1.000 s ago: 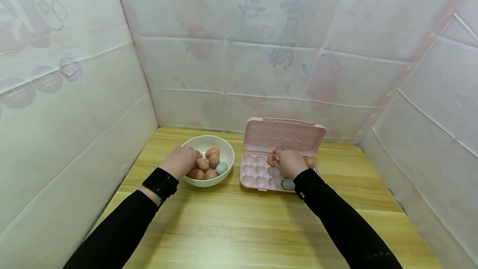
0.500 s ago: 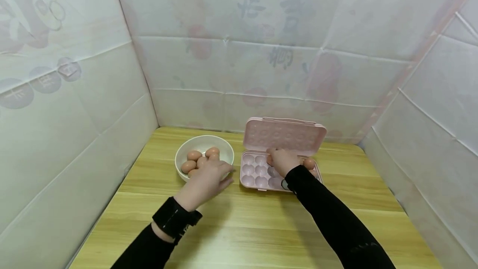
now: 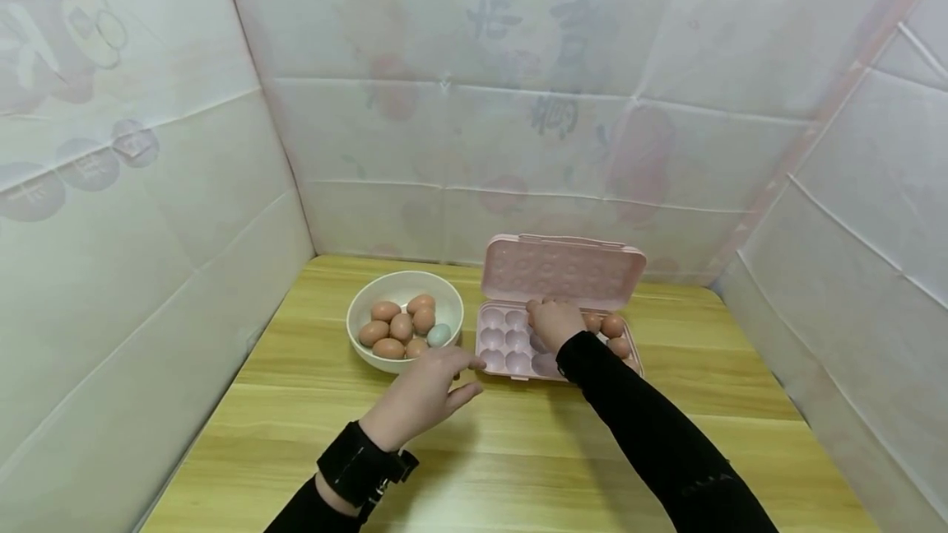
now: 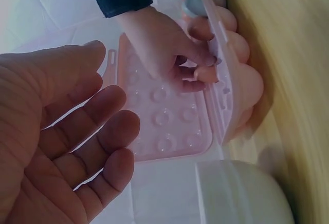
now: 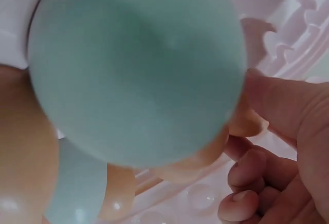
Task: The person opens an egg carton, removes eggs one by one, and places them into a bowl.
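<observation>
My right hand (image 3: 557, 323) reaches into the back row of a pink egg tray (image 3: 506, 303), pinching a brown egg (image 4: 206, 74) between thumb and fingers at one of the cups. A pale green egg (image 5: 139, 70) sits large in front of the right wrist camera, with brown eggs beside it. My left hand (image 3: 422, 397) hovers in front of the bowl and the tray's left corner, palm bare and fingers loosely bent in the left wrist view. A cream bowl (image 3: 450, 294) holds several brown eggs (image 3: 401, 326) and a pale green egg (image 3: 439, 336).
The tray's hinged lid (image 3: 563, 270) stands raised at the back. More brown eggs (image 3: 612, 325) fill cups on the right side, while its left cups are bare. The wooden table (image 3: 474, 467) is enclosed by white printed sheets (image 3: 474, 138) at the back and sides.
My left hand has left the bowl, moving right and towards the front edge, so the eggs there show again. My right hand has slid slightly left over the tray.
</observation>
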A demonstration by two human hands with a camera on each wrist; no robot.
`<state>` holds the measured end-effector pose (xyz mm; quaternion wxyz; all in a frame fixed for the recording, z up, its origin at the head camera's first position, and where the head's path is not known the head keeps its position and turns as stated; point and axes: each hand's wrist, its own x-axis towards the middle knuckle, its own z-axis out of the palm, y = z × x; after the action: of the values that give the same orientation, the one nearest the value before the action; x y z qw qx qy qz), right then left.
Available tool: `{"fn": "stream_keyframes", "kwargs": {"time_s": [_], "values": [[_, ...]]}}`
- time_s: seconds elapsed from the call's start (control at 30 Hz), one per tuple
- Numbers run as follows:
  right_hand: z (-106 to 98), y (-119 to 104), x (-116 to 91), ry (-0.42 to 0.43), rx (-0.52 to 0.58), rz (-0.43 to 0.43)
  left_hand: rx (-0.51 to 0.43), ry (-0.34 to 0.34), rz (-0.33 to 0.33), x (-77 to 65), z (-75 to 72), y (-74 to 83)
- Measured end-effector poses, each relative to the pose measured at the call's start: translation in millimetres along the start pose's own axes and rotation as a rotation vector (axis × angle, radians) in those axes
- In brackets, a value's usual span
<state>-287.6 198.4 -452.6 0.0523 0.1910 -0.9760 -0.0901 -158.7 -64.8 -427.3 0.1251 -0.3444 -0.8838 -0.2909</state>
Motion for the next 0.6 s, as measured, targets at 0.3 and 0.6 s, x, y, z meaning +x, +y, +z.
{"fn": "stream_keyframes", "kwargs": {"time_s": [0.3, 0.6], "values": [[1, 3, -2, 0.030, 0.034, 0.016, -0.066, -0.027, -0.040, -1.6, 9.4, -1.9], [-17, 15, -19, 0.049, 0.416, 0.131, -0.173, 0.070, -0.098, -3.0, 18.3, -3.1]]}}
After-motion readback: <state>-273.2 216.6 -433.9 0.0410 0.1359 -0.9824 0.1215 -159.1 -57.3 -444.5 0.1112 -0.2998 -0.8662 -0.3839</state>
